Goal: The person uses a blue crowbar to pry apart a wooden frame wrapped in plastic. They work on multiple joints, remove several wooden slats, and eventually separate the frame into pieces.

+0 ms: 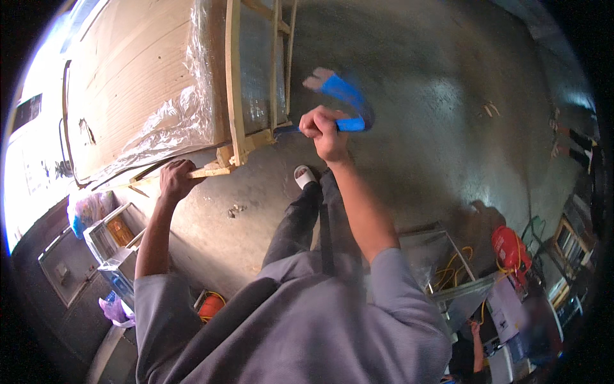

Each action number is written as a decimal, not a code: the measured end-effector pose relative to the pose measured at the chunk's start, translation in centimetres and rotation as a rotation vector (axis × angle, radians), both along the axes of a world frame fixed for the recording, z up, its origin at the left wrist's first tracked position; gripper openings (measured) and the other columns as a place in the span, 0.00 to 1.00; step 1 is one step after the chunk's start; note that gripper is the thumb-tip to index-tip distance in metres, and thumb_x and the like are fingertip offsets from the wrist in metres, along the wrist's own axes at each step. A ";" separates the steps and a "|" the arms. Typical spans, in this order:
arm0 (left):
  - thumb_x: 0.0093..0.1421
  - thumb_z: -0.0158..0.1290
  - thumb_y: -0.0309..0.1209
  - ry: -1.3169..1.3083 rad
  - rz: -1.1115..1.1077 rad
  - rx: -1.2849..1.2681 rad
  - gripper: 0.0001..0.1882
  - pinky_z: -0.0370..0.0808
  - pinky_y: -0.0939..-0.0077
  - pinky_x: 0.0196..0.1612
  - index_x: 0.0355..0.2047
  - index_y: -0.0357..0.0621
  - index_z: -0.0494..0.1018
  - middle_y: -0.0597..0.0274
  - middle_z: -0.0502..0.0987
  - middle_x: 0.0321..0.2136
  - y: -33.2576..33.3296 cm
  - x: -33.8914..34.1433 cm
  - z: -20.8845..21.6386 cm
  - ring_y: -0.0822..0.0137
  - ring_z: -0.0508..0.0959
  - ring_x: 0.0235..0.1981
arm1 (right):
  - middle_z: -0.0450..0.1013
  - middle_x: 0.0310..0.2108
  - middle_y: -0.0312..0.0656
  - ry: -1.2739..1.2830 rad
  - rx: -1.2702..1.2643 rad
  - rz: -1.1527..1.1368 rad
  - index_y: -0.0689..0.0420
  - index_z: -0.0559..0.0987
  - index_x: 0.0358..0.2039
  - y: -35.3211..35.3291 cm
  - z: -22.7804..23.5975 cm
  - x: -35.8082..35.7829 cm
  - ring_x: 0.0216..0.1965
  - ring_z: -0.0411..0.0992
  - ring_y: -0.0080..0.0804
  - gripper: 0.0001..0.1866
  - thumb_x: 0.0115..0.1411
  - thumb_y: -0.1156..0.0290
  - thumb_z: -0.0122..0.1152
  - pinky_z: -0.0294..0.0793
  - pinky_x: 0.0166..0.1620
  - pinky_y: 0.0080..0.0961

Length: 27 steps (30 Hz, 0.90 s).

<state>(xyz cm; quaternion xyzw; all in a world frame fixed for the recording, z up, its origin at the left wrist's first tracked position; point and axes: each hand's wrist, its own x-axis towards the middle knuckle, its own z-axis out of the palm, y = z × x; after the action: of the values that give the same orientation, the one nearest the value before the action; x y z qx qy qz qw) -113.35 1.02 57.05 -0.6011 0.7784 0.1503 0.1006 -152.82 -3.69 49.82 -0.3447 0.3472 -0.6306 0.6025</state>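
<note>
My right hand (pixel 325 131) is closed around a blue pry bar (pixel 358 105). The bar's hooked end with a bare metal claw curves up and back beyond my fist, while its other end reaches left to the lower corner of a thin wooden frame (pixel 234 83). Around a wooden slat (pixel 212 172) at the frame's near edge, the fingers of my left hand (pixel 176 180) are wrapped. Inside the frame stands a large wood-coloured box (pixel 141 70), partly covered in clear plastic film (pixel 176 121). The tip of the bar is hard to make out against the wood.
Wood slivers (pixel 491 109) and small debris (pixel 236 210) lie on the concrete floor. Lower right, a red machine (pixel 510 248) and yellow cable (pixel 455 272) surround another person's arm (pixel 477 345). Another person's legs (pixel 579 142) show at far right. Plastic bags (pixel 89 208) sit at left.
</note>
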 end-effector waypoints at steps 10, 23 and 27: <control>0.36 0.73 0.38 0.072 -0.067 -0.035 0.19 0.74 0.64 0.29 0.25 0.48 0.75 0.63 0.77 0.22 -0.1 0.7 -0.5 0.57 0.78 0.25 | 0.63 0.19 0.37 0.117 0.001 0.112 0.59 0.72 0.21 1.5 -7.9 2.2 0.22 0.60 0.28 0.12 0.55 0.64 0.53 0.57 0.26 0.26; 0.33 0.72 0.41 0.119 -0.167 -0.159 0.22 0.72 0.67 0.27 0.23 0.48 0.72 0.63 0.75 0.19 -0.2 1.3 -1.2 0.60 0.77 0.21 | 0.52 0.10 0.32 -0.472 -0.042 -0.176 0.60 0.76 0.27 2.2 -16.3 -5.8 0.13 0.51 0.26 0.16 0.50 0.58 0.51 0.55 0.23 0.28; 0.38 0.68 0.37 0.154 -0.195 -0.208 0.17 0.73 0.66 0.27 0.23 0.44 0.73 0.61 0.76 0.19 -0.4 1.2 -1.7 0.59 0.79 0.21 | 0.52 0.09 0.31 -0.711 0.074 -0.435 0.58 0.77 0.26 3.1 -20.6 -6.5 0.12 0.51 0.24 0.16 0.52 0.58 0.52 0.51 0.18 0.27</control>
<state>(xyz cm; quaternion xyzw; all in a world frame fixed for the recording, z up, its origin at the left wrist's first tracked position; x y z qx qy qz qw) -112.14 0.61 55.40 -0.5165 0.8499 0.1039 -0.0079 -159.35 -0.63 29.19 -0.0025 0.2045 -0.8100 0.5497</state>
